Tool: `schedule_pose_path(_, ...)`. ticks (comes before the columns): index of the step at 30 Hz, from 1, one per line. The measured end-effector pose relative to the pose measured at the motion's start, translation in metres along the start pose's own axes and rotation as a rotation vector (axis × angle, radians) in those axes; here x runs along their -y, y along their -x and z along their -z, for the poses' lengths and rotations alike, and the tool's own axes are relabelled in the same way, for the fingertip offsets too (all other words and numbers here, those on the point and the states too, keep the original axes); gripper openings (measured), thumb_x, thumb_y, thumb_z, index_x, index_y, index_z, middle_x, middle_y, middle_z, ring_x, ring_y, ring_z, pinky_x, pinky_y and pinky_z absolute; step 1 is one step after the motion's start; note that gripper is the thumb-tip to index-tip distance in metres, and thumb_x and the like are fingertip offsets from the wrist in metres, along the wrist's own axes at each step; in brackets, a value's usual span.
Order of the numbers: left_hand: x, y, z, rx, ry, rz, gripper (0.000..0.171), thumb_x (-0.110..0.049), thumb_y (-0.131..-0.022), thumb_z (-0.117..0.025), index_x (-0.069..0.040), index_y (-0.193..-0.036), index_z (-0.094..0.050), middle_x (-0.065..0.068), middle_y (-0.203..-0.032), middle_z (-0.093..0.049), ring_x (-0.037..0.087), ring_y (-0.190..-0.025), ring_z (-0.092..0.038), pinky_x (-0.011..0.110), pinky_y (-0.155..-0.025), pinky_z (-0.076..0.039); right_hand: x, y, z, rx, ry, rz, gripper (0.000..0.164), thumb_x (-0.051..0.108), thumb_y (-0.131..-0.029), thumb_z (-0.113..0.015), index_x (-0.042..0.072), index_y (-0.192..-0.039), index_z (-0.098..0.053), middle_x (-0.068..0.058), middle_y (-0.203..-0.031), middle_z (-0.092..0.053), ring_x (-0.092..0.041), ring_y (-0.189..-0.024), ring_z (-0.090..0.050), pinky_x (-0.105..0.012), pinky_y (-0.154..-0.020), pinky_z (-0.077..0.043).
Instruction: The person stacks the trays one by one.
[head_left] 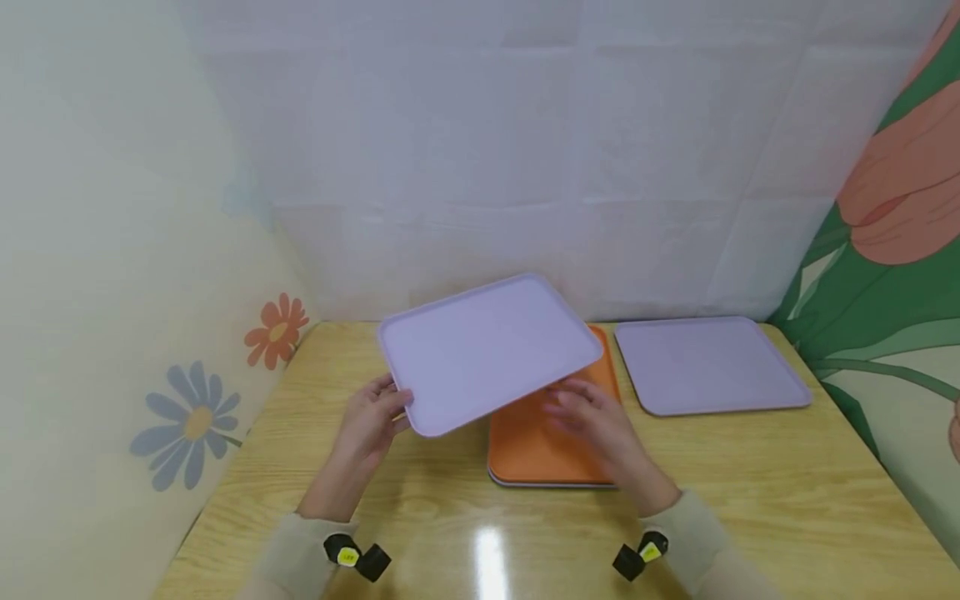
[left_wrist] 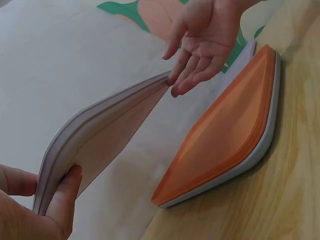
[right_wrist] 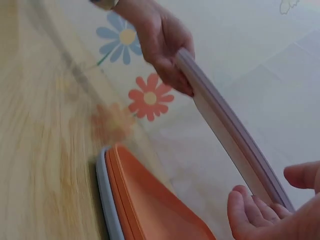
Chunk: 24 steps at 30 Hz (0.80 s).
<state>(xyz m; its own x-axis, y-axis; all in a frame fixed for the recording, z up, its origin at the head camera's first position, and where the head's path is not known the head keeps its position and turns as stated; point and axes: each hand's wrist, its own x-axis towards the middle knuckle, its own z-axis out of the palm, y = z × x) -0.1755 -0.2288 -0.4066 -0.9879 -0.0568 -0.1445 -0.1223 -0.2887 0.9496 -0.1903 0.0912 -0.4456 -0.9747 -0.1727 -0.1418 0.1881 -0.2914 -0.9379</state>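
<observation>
A lilac tray (head_left: 491, 350) is held tilted in the air, its left end higher off the table than the stack. My left hand (head_left: 372, 421) grips it by the near left corner, thumb on one face and fingers on the other, as the left wrist view also shows. My right hand (head_left: 596, 421) is at the tray's right end, its fairly straight fingertips touching the edge from below, with the thumb apart. Beneath lies a stack with an orange tray (head_left: 543, 446) on top and a pale grey rim (left_wrist: 225, 179) under it; the raised tray hides its back part.
Another lilac tray (head_left: 712, 367) lies flat at the back right of the wooden table (head_left: 420, 517). A white sheet (head_left: 480, 150) hangs behind the table. Painted flowers decorate the wall (head_left: 90, 250) on the left and the panel on the right.
</observation>
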Motion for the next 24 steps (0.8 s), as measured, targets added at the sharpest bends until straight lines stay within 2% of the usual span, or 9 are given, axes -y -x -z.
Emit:
schedule_pose_path(2, 0.004, 0.000, -0.006, 0.007, 0.004, -0.002, 0.051, 0.009, -0.096, -0.049, 0.012, -0.142, -0.028, -0.002, -0.102, -0.064, 0.009, -0.089, -0.067, 0.026, -0.078, -0.059, -0.001, 0.001, -0.006, -0.016, -0.098, -0.008, 0.035, 0.005, -0.102, -0.054, -0.004, -0.134, -0.045, -0.006, -0.111, -0.069, -0.016, -0.095, -0.071, -0.037, -0.093, -0.058)
schedule_pose_path(6, 0.011, 0.000, -0.017, 0.011, 0.002, -0.007, 0.056, 0.010, -0.095, -0.049, 0.012, -0.145, -0.024, 0.010, -0.119, -0.059, 0.010, -0.091, -0.066, 0.027, -0.080, -0.059, -0.002, 0.004, -0.019, -0.055, -0.276, -0.004, 0.023, -0.001, -0.101, -0.053, 0.003, -0.122, -0.047, -0.001, -0.096, -0.069, -0.017, -0.089, -0.071, -0.039, -0.091, -0.059)
schedule_pose_path(11, 0.022, 0.002, -0.028, 0.014, -0.006, -0.004, 0.060, 0.010, -0.094, -0.049, 0.011, -0.147, -0.021, 0.024, -0.136, -0.047, 0.010, -0.094, -0.065, 0.027, -0.080, -0.058, -0.002, 0.003, -0.028, -0.112, -0.388, 0.007, 0.035, -0.001, -0.099, -0.057, 0.006, -0.130, -0.043, -0.001, -0.098, -0.067, -0.017, -0.089, -0.067, -0.041, -0.093, -0.058)
schedule_pose_path(19, 0.038, 0.007, -0.042, 0.003, -0.021, 0.000, 0.058, 0.010, -0.091, -0.054, 0.007, -0.143, -0.027, 0.020, -0.129, -0.053, 0.013, -0.096, -0.064, 0.030, -0.079, -0.058, -0.005, -0.008, -0.034, -0.256, -0.405, 0.020, 0.057, -0.003, -0.097, -0.056, 0.005, -0.146, -0.029, 0.001, -0.100, -0.059, -0.013, -0.085, -0.062, -0.031, -0.075, -0.059)
schedule_pose_path(24, 0.043, 0.009, -0.047, 0.005, -0.005, -0.008, 0.056, 0.011, -0.090, -0.054, 0.004, -0.139, -0.028, 0.014, -0.118, -0.057, 0.014, -0.092, -0.065, 0.030, -0.076, -0.059, -0.009, -0.013, -0.030, -0.306, -0.363, 0.024, 0.052, -0.004, -0.095, -0.055, 0.003, -0.141, -0.033, 0.001, -0.097, -0.059, -0.013, -0.079, -0.063, -0.030, -0.067, -0.058)
